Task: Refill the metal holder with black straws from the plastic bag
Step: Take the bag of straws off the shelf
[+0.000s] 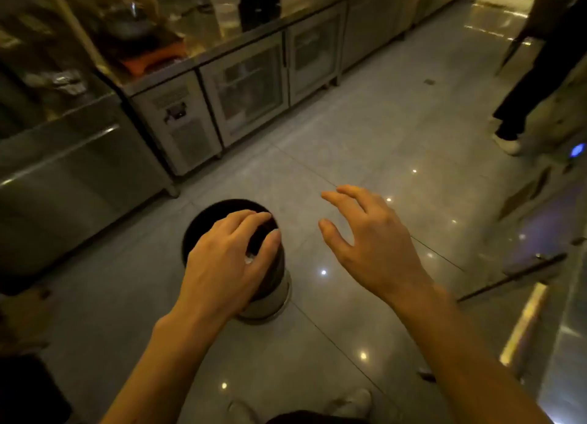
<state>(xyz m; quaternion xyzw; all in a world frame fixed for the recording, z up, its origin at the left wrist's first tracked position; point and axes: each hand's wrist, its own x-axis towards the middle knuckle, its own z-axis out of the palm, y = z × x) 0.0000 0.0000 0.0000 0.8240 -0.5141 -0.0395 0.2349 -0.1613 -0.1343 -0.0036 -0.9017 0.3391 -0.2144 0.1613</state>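
Black straws cannot be made out as separate pieces anywhere in this view, and the plastic bag as a whole is not to be seen either. What shows is a round container (203,229) with a dark mouth and a metal foot, standing on the tiled floor (365,131) directly under the left hand (228,255). Whether this is the metal holder or a floor bin I cannot tell.

The left hand hangs over the container's mouth with its fingers curved downward. A small pale, glinting scrap (248,259) shows beneath them, perhaps crumpled clear plastic. Whether the fingers grip it or merely cover it is not clear. The right hand (371,242) hovers well to the right over bare tiles, fingers spread and relaxed, holding nothing.

Judging from this, the filling itself looks either finished or out of sight. What is left may be only getting rid of the wrapping, but the dark inside gives no proof.

Room is generous: open floor lies all around the container. Glass-door cabinets (251,90) under a steel surface (219,39) run along the left and far side. Another person's legs (521,105) stand well off at the right, near a reflective edge (521,322).
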